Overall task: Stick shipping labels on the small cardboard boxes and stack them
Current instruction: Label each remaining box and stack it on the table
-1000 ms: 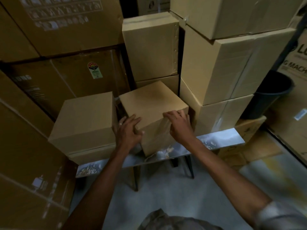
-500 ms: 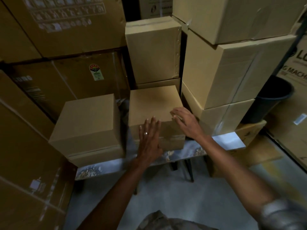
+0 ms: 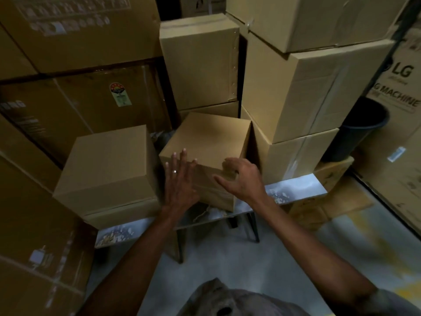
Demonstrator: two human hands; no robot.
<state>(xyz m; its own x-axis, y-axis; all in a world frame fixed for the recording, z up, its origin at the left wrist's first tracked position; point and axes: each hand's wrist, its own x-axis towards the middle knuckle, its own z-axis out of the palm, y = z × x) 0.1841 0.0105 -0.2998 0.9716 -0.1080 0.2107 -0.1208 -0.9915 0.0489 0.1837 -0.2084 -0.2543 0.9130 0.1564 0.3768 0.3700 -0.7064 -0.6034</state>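
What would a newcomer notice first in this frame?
Two bare hands at centre: the left hand lies flat with straight fingers against the near face of a small cardboard box, and the right hand curls over that box's near top edge. The box sits on a pale narrow bench, walled in by stacked cartons, with a dark bucket at right.

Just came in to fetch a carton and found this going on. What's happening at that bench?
A person is handling the small cardboard box in the middle of a metal bench. The left hand lies flat with straight fingers against its near face, and the right hand curls over its near top corner. Another box sits to the left, with taller stacked boxes to the right. No shipping label shows on the middle box.
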